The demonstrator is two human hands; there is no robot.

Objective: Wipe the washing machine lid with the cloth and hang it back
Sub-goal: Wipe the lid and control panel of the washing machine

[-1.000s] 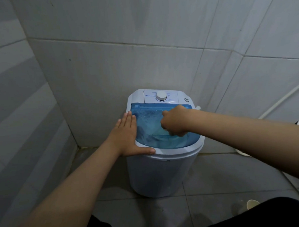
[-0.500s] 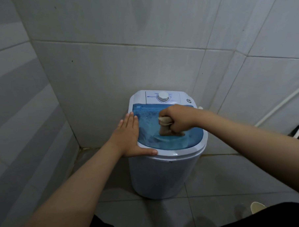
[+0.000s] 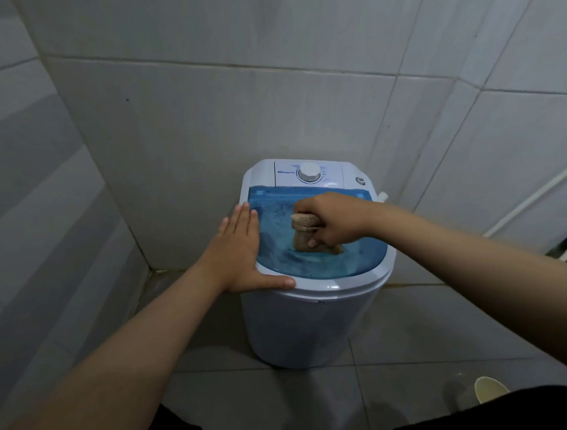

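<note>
since a second ago: right hand (image 3: 336,220) has dragged the bunched tan cloth (image 3: 305,235) nearer on the translucent blue plastic lid (image 3: 323,265), fist closed on it
left hand (image 3: 241,249): spread flat, steadying the lid's left edge
task: wiping underway; hanging not yet done

The small white plastic washing machine (image 3: 313,327) stands on the grey tiled floor (image 3: 410,332) in a corner, the tiled wall (image 3: 206,120) behind it at 12 o'clock. On its translucent blue lid (image 3: 310,265) lies the bunched beige cloth (image 3: 304,236), under the right hand (image 3: 334,219). The left hand (image 3: 238,252) lies flat on the lid's 9 o'clock edge. The round white dial (image 3: 309,172) sits behind the lid. A pale cup (image 3: 489,389) stands on the floor at 4 o'clock.
</note>
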